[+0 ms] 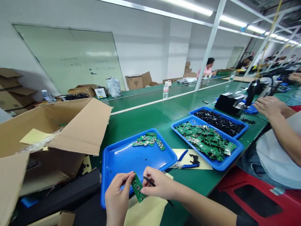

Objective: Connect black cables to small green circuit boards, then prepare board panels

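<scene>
My left hand (117,196) pinches a small green circuit board (138,187) by its top edge, over the near rim of a blue tray (127,160). My right hand (160,183) is closed on a thin black tool (149,181) whose tip meets the board, and its fingers also touch the board's right side. Several more green boards (148,141) lie at the far side of that tray.
Blue-handled pliers (182,161) lie on yellow paper to the right. Two more blue trays hold green boards (207,141) and black parts (219,121). A large open cardboard box (58,131) stands on the left. A co-worker's arm (277,122) reaches in at right, above a red stool (258,194).
</scene>
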Action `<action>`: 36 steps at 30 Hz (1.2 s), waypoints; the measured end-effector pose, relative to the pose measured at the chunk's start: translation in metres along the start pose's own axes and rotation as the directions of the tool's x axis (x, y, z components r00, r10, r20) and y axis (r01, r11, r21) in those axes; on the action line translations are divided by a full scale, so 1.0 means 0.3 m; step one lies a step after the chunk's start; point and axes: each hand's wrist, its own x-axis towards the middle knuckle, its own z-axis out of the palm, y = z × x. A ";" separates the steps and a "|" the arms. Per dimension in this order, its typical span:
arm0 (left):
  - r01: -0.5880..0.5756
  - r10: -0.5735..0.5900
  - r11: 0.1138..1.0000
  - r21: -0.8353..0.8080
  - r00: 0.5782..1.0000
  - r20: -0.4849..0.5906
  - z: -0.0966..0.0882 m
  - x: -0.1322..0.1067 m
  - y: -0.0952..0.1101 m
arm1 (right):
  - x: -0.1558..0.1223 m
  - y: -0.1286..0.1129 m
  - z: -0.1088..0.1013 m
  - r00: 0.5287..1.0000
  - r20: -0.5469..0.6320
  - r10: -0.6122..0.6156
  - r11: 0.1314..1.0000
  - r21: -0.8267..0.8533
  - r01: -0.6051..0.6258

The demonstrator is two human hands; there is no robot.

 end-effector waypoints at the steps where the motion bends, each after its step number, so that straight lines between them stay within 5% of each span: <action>1: -0.026 0.026 1.000 -0.006 1.000 0.005 0.017 -0.006 -0.001 | -0.012 0.004 -0.001 1.000 -0.017 0.000 1.000 -0.006 0.000; 6: -0.050 0.051 0.994 -0.095 0.999 0.009 0.098 -0.034 0.010 | -0.056 0.027 -0.062 0.997 -0.050 0.053 0.997 0.056 -0.050; 9: 0.006 -0.004 0.996 -0.089 1.000 0.019 0.098 -0.031 0.013 | -0.092 0.039 -0.199 0.966 -0.257 0.009 0.999 -0.033 -0.018; 11: 0.024 -0.023 0.999 -0.047 0.999 0.034 0.083 -0.022 0.009 | -0.136 0.048 -0.333 0.882 -0.469 -0.046 0.981 -0.186 -0.048; 14: -0.004 0.003 1.000 0.009 0.996 0.094 0.065 -0.013 0.003 | -0.225 0.064 -0.539 0.640 -0.763 -0.089 0.870 -0.373 -0.323; 17: -0.030 0.028 0.999 0.016 0.994 0.106 0.070 -0.017 0.008 | -0.309 0.073 -0.683 0.512 -0.854 -0.092 0.808 -0.365 -0.464; 21: -0.094 0.092 0.995 0.016 0.991 0.094 0.082 -0.025 0.017 | -0.376 0.055 -0.757 0.370 -0.915 -0.164 0.715 -0.368 -0.594; 24: -0.119 0.115 0.992 0.034 0.988 0.101 0.077 -0.024 0.009 | -0.362 0.033 -0.732 0.282 -0.919 -0.274 0.648 -0.394 -0.652; 26: -0.138 0.130 0.989 0.050 0.983 0.133 0.071 -0.025 0.001 | -0.302 0.022 -0.673 0.373 -0.872 -0.318 0.606 -0.489 -0.627; 30: -0.146 0.136 0.988 0.058 0.979 0.154 0.072 -0.038 -0.009 | -0.083 0.006 -0.480 0.793 -0.585 -0.170 0.425 -0.769 -0.477; 33: -0.148 0.135 0.987 0.065 0.975 0.175 0.075 -0.043 -0.015 | 0.084 0.000 -0.339 0.873 -0.475 -0.112 0.364 -0.837 -0.409; 36: -0.134 0.116 0.987 0.088 0.976 0.183 0.069 -0.039 -0.019 | 0.192 0.007 -0.261 0.865 -0.496 -0.076 0.325 -0.832 -0.449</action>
